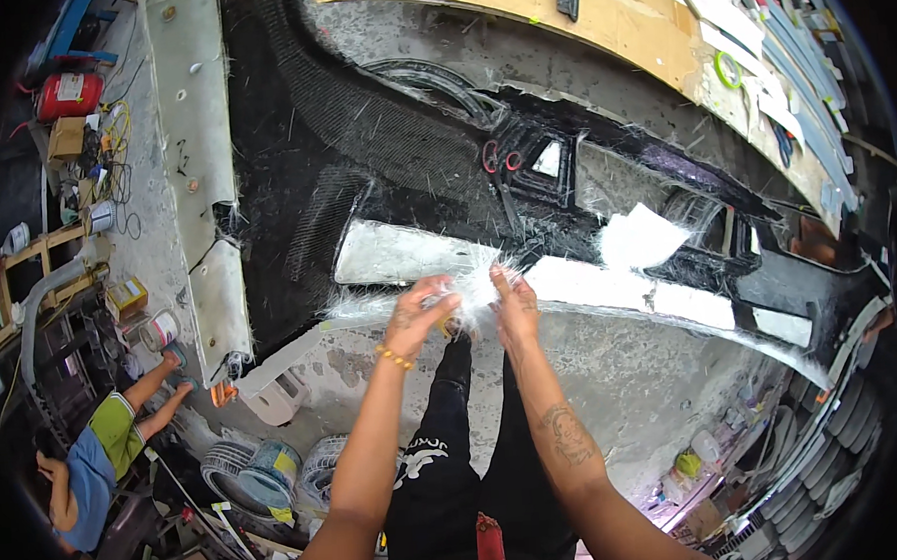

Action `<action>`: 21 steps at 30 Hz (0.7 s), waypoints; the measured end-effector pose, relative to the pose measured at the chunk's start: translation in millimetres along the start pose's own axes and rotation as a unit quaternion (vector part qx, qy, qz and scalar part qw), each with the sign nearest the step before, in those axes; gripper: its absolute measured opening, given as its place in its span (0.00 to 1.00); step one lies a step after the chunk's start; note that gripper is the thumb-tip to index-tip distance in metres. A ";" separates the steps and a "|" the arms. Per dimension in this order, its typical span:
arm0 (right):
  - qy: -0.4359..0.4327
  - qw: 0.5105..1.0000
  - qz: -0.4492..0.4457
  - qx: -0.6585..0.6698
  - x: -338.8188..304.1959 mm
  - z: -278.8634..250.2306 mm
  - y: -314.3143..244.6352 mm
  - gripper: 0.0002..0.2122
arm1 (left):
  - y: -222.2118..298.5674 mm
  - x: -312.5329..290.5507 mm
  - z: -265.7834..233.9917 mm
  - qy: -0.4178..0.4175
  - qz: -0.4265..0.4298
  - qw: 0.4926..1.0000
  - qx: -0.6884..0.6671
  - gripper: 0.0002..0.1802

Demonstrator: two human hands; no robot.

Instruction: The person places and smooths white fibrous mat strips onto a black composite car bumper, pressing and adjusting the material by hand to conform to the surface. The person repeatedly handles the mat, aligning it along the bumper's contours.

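While both grip white fibre mat (466, 287) — left hand (417, 316), right hand (516, 307) — red canister (68, 94) far left.

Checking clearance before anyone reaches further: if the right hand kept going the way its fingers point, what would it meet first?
Probably the white glass-fibre tuft that the right hand already touches; beyond lies the black moulded panel. Depth is hard to judge.

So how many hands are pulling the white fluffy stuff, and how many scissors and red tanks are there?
Hands on the white fibre tuft: 2, left hand and right hand
Red-handled scissors: 1
Red tank: 1
Total: 4
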State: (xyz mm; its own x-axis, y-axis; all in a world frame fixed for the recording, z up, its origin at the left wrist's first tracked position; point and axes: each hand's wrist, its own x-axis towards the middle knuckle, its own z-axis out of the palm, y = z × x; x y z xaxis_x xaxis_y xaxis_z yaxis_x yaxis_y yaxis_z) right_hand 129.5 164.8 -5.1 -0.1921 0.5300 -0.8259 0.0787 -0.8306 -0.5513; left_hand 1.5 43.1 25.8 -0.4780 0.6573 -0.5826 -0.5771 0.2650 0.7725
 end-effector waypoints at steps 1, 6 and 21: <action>-0.019 0.999 -0.007 0.049 -9.2 8.6 3.0 0.12 | -7.3 5.0 4.3 0.026 -0.094 0.995 0.019 0.13; -0.081 0.995 0.020 0.058 -23.0 24.0 -10.3 0.12 | -33.9 9.4 -9.5 0.068 -0.033 0.991 0.109 0.18; -0.096 0.991 -0.035 0.091 -13.8 -2.0 15.1 0.11 | 5.1 6.1 -0.7 0.074 -0.042 0.985 0.153 0.15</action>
State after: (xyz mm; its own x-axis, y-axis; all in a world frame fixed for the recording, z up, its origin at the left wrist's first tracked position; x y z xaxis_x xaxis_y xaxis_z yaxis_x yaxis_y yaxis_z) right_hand 135.2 145.3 -2.2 -0.3747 0.5596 -0.7392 -0.1155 -0.8193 -0.5616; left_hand -4.8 48.0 26.0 -0.5416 0.5207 -0.6600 -0.4028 0.5283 0.7474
